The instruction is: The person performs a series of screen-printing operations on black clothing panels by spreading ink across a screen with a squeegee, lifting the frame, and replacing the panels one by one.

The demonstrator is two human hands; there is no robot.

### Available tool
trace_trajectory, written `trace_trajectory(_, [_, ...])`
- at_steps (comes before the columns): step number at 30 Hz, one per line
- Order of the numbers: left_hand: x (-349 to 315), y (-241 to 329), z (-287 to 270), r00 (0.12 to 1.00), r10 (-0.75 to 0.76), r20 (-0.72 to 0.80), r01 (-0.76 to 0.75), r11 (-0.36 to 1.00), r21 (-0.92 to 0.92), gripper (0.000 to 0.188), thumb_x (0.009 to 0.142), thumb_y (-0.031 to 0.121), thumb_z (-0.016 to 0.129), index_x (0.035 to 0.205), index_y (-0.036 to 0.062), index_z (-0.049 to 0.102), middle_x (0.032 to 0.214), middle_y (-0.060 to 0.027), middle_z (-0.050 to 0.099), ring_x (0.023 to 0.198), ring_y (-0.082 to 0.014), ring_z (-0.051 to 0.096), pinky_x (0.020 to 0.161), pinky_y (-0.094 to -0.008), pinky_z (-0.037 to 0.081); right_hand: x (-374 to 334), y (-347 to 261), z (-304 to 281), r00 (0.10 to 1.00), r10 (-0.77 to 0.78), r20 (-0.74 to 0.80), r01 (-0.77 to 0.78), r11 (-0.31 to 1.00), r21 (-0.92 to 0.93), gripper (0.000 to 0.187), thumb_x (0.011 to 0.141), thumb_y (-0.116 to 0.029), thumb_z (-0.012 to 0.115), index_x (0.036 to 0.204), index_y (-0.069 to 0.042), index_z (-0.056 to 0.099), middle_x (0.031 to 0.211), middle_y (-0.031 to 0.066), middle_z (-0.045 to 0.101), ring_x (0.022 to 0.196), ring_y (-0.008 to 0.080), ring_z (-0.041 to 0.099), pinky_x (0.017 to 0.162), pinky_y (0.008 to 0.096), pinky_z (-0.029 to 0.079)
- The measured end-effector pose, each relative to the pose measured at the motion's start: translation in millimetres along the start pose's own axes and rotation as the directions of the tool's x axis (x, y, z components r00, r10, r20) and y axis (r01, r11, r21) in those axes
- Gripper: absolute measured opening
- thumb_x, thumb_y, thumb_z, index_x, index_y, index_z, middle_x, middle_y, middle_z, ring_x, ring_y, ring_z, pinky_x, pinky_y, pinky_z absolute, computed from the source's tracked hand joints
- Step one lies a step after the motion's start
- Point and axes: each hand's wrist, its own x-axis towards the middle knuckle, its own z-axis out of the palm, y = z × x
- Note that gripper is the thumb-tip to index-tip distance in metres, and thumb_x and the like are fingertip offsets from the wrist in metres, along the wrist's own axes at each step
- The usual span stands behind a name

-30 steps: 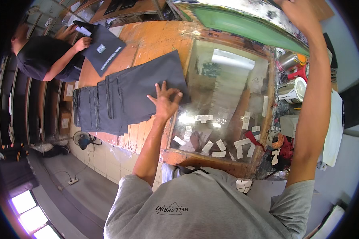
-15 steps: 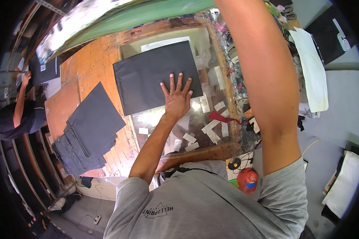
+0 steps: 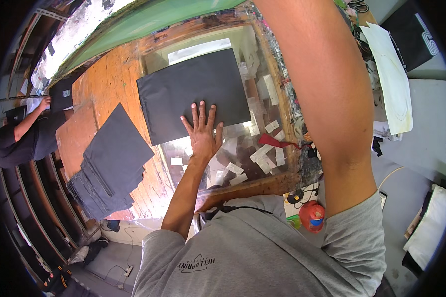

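Observation:
A flat black piece (image 3: 183, 84), like a bag or a thick sheet, lies on the glass-like panel (image 3: 181, 175) of the worktable in front of me. My left hand (image 3: 203, 138) rests flat with its fingers spread; the fingertips lie on the near edge of the black piece and the palm is over the panel. My right arm reaches far forward past the top edge, so its hand is out of sight. Beyond the black piece a green screen (image 3: 148, 29) in a frame stands raised. Left of it is a fanned stack of similar black pieces (image 3: 114, 158) on the wooden table.
Paper scraps (image 3: 265, 153) and a red strip (image 3: 277, 142) lie on or under the panel. White paper (image 3: 389, 74) hangs at the right. A red container (image 3: 312, 216) sits below the table edge. At the far left another person (image 3: 29, 138) works beside shelves (image 3: 44, 213).
My left hand has slid toward me and slightly left, from on top of the black piece to its near edge. The black piece stays nearly in place. The other person's arm has shifted.

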Motion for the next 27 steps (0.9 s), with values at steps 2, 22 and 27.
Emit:
trace_trajectory(2, [-1, -1, 0, 1.000, 0.014, 0.003, -0.014, 1.000, 0.018, 0.062, 0.100, 0.036, 0.058, 0.155, 0.0118, 0.046, 0.169, -0.0186, 0.025, 0.158, -0.0414, 0.013, 0.120, -0.0737, 0.002, -3, 2, 0, 0.998, 0.053, 0.023, -0.055, 0.994, 0.094, 0.030, 0.085, -0.005, 0.064, 0.110, 0.008, 0.075, 0.104, 0.0254, 0.075, 0.094, 0.0316, 0.075, 0.084, 0.0385, 0.061])
trace_trajectory(22, [-2, -4, 1, 0.999, 0.036, 0.008, -0.037, 0.999, 0.022, 0.062, 0.101, 0.037, 0.056, 0.156, 0.0105, 0.045, 0.169, -0.0191, 0.025, 0.159, -0.0401, 0.012, 0.120, -0.0731, 0.002, -8, 6, -2, 1.000, -0.006, -0.006, 0.007, 0.976, 0.218, 0.033, 0.084, 0.002, 0.062, 0.114, 0.000, 0.075, 0.095, 0.0219, 0.075, 0.083, 0.0277, 0.073, 0.073, 0.0391, 0.061])
trace_trajectory(27, [0, 9, -30, 0.995, -0.098, 0.000, 0.097, 0.982, -0.162, 0.060, 0.101, 0.029, 0.058, 0.155, 0.0091, 0.045, 0.167, -0.0202, 0.029, 0.158, -0.0409, 0.016, 0.121, -0.0695, 0.001, -33, 3, 7, 0.993, 0.083, 0.088, -0.112, 0.905, 0.410, 0.037, 0.082, 0.004, 0.061, 0.116, -0.002, 0.073, 0.095, 0.0159, 0.074, 0.078, 0.0267, 0.068, 0.071, 0.0407, 0.055])
